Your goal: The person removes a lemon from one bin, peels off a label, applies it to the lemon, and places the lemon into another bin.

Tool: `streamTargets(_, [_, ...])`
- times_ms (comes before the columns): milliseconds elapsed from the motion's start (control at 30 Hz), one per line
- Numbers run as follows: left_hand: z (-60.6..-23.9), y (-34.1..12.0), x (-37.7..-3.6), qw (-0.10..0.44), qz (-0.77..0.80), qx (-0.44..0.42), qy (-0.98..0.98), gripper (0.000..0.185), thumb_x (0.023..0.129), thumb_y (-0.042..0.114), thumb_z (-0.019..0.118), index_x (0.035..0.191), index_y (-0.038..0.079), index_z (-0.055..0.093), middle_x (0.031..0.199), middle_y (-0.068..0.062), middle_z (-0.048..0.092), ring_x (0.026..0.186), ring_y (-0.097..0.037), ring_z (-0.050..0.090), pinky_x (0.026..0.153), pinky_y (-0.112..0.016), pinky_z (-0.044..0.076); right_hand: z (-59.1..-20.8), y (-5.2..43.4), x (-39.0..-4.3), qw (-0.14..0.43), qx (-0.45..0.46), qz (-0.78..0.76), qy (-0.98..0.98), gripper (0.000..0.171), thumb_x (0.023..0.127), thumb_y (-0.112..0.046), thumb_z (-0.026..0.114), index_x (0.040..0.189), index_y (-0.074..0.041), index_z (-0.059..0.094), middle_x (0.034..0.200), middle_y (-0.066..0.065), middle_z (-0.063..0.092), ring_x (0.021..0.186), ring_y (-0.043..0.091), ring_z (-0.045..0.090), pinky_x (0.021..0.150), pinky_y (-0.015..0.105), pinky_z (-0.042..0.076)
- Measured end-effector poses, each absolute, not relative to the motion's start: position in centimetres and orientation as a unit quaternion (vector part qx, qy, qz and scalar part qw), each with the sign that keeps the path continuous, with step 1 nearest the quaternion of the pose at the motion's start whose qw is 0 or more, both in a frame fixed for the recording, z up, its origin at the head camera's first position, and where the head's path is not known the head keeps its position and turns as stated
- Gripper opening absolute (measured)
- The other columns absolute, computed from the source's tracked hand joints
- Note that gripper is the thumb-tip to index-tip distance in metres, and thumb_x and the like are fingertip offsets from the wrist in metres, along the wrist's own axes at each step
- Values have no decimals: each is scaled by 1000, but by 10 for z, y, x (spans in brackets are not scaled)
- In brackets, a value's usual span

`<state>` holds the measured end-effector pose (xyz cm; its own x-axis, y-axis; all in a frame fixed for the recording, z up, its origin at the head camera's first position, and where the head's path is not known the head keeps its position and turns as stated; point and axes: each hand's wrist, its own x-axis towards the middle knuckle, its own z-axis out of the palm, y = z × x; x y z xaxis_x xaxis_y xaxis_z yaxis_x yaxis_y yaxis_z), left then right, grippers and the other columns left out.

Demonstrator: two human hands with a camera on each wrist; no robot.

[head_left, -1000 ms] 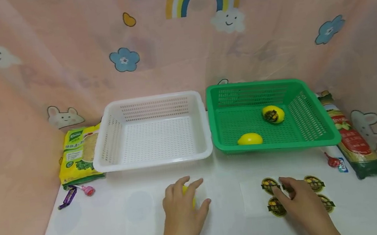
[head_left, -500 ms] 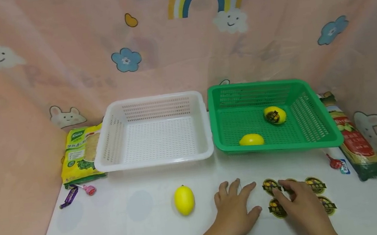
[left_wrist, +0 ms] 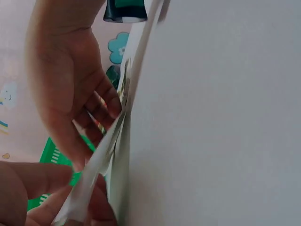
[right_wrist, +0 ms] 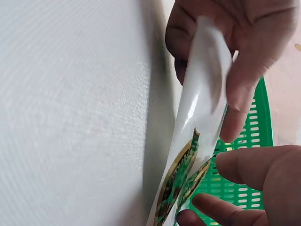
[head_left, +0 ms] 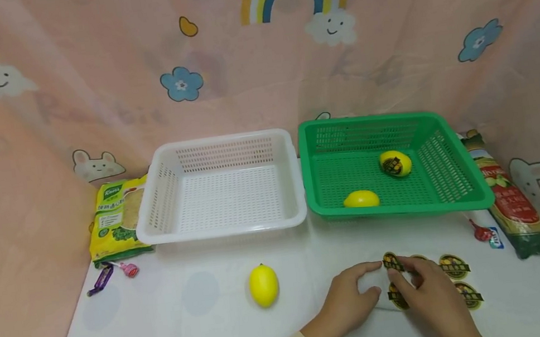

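Observation:
A sheet of round black-and-gold stickers (head_left: 395,296) lies on the white table, its left part bent upward. My left hand (head_left: 348,300) pinches that edge; in the right wrist view its thumb (right_wrist: 242,89) is on one face and other fingers are behind. My right hand (head_left: 434,289) is over the sheet, index finger and thumb bent and apart beside the upper left sticker (head_left: 391,262). In the right wrist view a sticker flap (right_wrist: 197,181) stands up from the sheet at the right fingertips. A yellow lemon (head_left: 263,285) rests on the table left of both hands.
A white basket (head_left: 222,232) and a green basket (head_left: 401,211) stand behind. The green one holds a lemon with a sticker (head_left: 395,164) and a plain-looking lemon (head_left: 361,199). Food bags (head_left: 114,221) flank them, with lollipops (head_left: 129,270) and small wrapped sweets (head_left: 100,280) nearby.
My left hand has left the lemon, moved right and taken hold of the sticker sheet's left edge, bending it up. My right hand has stayed over the stickers.

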<state>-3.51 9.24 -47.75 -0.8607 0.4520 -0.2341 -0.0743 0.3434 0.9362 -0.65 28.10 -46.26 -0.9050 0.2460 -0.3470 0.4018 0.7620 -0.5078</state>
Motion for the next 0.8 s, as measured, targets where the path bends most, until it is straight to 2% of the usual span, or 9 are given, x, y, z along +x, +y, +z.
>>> streamTargets(167, [-479,91,-32,210,599,114,764,38,100,12,71,136,23,72,142,9,64,137,-13,54,114,-42,45,-457,276,-3,129,182,-315,923,80,103,-63,58,152,0,52,134,25,59,105,31,59,83,50,52])
streamTargets(267, [-478,83,-30,189,639,107,738,41,100,7,67,139,20,71,143,10,63,140,-14,51,118,-45,41,-452,270,0,103,179,-329,921,79,103,-64,57,153,-3,52,137,23,56,109,32,60,87,52,52])
streamTargets(333, [-475,76,-28,172,668,103,716,42,100,5,66,140,18,70,144,10,63,142,-14,50,120,-45,39,-447,266,3,82,173,-343,920,75,104,-61,58,153,-5,54,137,20,55,108,30,61,88,48,53])
streamTargets(467, [-470,61,-19,136,723,101,670,43,99,0,64,140,13,68,145,5,64,142,-17,50,120,-37,37,-437,256,7,44,161,-367,915,61,105,-51,63,149,-9,60,131,11,58,101,21,59,80,30,53])
streamTargets(533, [-468,55,-14,124,741,105,651,44,99,-2,64,141,11,68,145,2,64,143,-17,50,119,-31,37,-432,251,10,35,155,-376,913,56,105,-48,66,147,-11,63,128,8,59,99,19,57,76,25,52])
streamTargets(667, [-463,50,-7,104,766,121,623,43,100,-4,63,141,8,66,145,-3,64,142,-20,51,119,-28,37,-423,239,14,13,137,-378,916,53,101,-49,71,141,-14,68,130,5,59,99,18,55,76,26,51])
streamTargets(800, [-459,51,-3,83,768,146,618,41,99,-6,64,139,3,67,141,-9,66,138,-24,54,119,-32,38,-418,232,15,-40,124,-372,919,48,96,-45,80,132,-13,74,128,3,60,97,16,54,75,27,49])
